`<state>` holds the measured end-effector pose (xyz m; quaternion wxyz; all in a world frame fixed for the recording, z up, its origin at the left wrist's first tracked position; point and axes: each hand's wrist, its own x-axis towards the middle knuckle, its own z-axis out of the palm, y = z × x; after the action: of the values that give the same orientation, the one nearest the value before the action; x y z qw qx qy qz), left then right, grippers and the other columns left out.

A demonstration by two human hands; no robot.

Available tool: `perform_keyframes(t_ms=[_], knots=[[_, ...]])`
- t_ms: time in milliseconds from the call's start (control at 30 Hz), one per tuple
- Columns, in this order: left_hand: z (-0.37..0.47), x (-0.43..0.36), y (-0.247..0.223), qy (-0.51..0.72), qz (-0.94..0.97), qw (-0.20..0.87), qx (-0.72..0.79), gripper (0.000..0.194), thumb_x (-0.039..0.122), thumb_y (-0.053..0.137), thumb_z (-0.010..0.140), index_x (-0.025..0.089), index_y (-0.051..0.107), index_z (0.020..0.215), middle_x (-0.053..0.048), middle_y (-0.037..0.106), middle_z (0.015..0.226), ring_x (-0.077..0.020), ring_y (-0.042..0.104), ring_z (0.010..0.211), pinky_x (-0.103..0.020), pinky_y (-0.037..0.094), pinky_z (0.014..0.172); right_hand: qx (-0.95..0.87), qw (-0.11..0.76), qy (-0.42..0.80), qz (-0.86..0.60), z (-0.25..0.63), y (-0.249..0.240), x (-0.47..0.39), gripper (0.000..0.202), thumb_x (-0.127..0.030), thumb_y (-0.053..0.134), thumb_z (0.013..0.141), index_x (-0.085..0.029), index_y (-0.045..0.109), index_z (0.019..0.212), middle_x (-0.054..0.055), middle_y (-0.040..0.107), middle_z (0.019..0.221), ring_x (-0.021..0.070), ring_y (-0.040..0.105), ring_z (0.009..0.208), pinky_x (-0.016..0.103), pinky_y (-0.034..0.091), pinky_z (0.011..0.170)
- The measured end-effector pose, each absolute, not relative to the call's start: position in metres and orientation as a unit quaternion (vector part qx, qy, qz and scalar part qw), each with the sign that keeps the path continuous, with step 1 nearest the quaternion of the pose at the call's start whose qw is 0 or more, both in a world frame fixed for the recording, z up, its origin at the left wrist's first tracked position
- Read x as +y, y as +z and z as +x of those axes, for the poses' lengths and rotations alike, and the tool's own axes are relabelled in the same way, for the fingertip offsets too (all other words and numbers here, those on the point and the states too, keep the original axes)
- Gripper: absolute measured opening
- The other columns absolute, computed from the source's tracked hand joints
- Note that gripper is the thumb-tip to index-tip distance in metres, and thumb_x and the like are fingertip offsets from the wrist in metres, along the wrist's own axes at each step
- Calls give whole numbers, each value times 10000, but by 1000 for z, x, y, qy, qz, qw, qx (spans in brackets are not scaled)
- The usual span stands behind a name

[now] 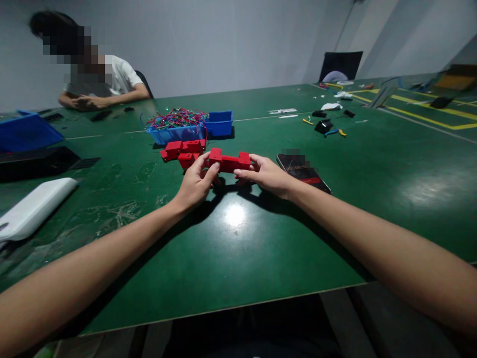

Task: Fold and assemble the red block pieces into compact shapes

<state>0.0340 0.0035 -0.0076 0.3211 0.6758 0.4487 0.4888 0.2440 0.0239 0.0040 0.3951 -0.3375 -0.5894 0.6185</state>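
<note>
Between my two hands is a red piece with a block at each end and a narrower bar joining them (pixel 231 163). My left hand (pixel 197 180) is closed on its left end, thumb on the near side. Closed on the right end is my right hand (pixel 271 175), its thumb lying along the near face. More red blocky pieces (pixel 183 148) sit just beyond and left of my left hand; my fingers partly cover them. The underside of the held piece is hidden, and dark shadows lie on the green table (pixel 238 258) below it.
Behind the red pieces stand a blue bin of tangled wires (pixel 177 132) and another blue bin (pixel 220 124). A phone (pixel 303 171) lies by my right forearm. At left are a white object (pixel 39 206) and a blue tray (pixel 28 132). A person (pixel 108 79) sits across the table.
</note>
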Motion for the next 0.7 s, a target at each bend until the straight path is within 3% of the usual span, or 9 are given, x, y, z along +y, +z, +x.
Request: perform_keyframes(t_ms=[200, 367, 533, 700], knots=[[33, 2, -11, 505, 692, 280, 434, 602, 544, 568, 940, 163, 458, 1392, -99, 675, 1081, -144, 655, 680, -286, 553, 617, -655, 376, 553, -352, 246, 3, 23, 429, -322, 871, 642, -174, 595, 935, -21, 650, 813, 133, 603, 734, 291, 488, 721], [33, -6, -11, 495, 765, 133, 391, 597, 432, 617, 930, 182, 435, 1441, -138, 600, 1281, -225, 647, 1033, -327, 578, 798, -720, 342, 502, -335, 245, -3, 24, 472, -218, 852, 591, -157, 628, 1003, -4, 683, 853, 153, 626, 773, 317, 501, 778], [34, -15, -6, 420, 853, 13, 311, 650, 242, 619, 909, 236, 349, 1499, -86, 587, 1148, -136, 611, 800, -287, 565, 703, -752, 352, 477, -287, 243, -8, 24, 440, -224, 826, 643, -175, 641, 1039, 51, 728, 1035, 203, 674, 933, 381, 502, 920], [36, -19, -4, 400, 873, -30, 278, 676, 199, 612, 903, 242, 303, 1503, -71, 591, 1090, -142, 581, 791, -292, 558, 677, -768, 352, 448, -291, 243, -4, 22, 429, -270, 822, 664, -174, 639, 1039, 46, 725, 1017, 196, 674, 914, 348, 504, 869]])
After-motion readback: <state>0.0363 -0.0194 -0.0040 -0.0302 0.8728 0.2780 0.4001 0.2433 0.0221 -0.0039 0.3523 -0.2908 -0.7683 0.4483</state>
